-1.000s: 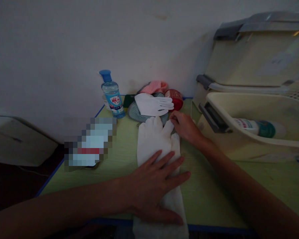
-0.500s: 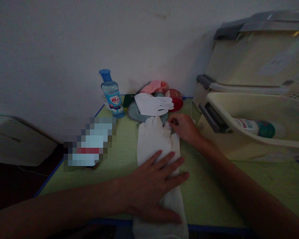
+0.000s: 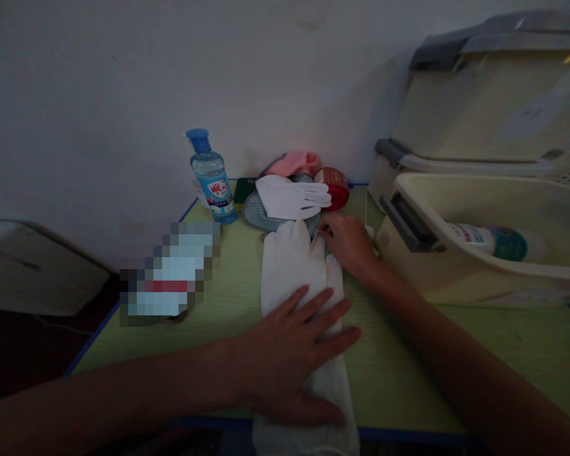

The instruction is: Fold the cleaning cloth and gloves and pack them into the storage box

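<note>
The long white glove (image 3: 294,278) lay at the lower centre of the frame; I saw the left hand (image 3: 297,354) spread flat upon it, while the right hand (image 3: 346,240), higher up, pinched one of its finger parts.

In my head view I see the left hand (image 3: 292,358) lying flat and spread on 1 long white glove (image 3: 287,278) upon the green surface (image 3: 228,291). The right hand (image 3: 349,244) pinches 1 glove finger (image 3: 318,247). Behind, a shorter white glove (image 3: 285,197) lies on grey mesh cloth (image 3: 259,215).
</note>
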### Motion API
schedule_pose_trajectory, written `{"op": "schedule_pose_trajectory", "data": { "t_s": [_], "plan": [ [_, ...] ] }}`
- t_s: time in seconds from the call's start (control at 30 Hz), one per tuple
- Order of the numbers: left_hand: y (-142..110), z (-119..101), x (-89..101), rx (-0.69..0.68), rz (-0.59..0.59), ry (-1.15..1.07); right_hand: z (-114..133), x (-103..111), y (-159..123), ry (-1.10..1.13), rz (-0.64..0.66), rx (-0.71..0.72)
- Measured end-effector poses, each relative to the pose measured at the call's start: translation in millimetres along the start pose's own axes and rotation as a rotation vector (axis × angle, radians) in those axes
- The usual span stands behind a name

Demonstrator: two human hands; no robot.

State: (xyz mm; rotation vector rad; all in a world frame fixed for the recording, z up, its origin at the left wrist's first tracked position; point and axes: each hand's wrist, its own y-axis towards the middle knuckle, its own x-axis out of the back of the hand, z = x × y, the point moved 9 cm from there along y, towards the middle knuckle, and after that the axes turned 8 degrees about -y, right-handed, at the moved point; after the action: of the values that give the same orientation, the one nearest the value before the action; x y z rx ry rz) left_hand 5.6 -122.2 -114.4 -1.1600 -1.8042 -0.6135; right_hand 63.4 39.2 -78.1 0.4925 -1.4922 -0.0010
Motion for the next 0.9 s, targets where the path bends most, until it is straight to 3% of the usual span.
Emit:
{"op": "schedule_pose_trajectory", "data": {
  "t_s": [0.9],
  "plan": [
    [-2.2,-5.2,-2.6,-0.014,0.028,0.006,17.8,7.8,2.1,-0.234,0.043,0.030]
  ]
}}
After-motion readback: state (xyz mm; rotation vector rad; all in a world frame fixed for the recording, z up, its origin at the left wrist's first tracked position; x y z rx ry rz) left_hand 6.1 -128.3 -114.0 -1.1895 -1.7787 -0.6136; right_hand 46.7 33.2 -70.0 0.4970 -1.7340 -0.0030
